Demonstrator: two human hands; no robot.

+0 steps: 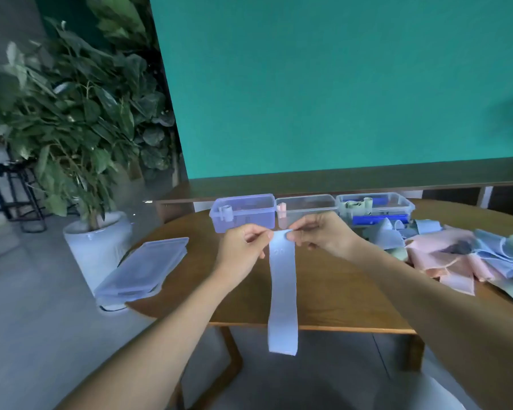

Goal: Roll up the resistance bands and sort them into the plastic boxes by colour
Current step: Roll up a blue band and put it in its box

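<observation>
- Between my two hands, above the table (323, 291), a pale blue band (282, 291) hangs straight down, its lower end past the near table edge.
- My left hand (243, 250) pinches the band's top left corner; my right hand (320, 235) pinches the top right corner, fingers curled.
- Just behind the hands I see three plastic boxes in a row: the purple box (243, 213) holds a pale rolled band, the clear middle box (307, 207) a pink roll, the right box (376, 207) green rolls and something dark blue.
- Right of my right hand lies a loose pile of bands (468, 255), pink, blue and green.
- Left, at the table edge, lids (144, 266) are stacked; a potted plant (71, 119) stands beyond them.
</observation>
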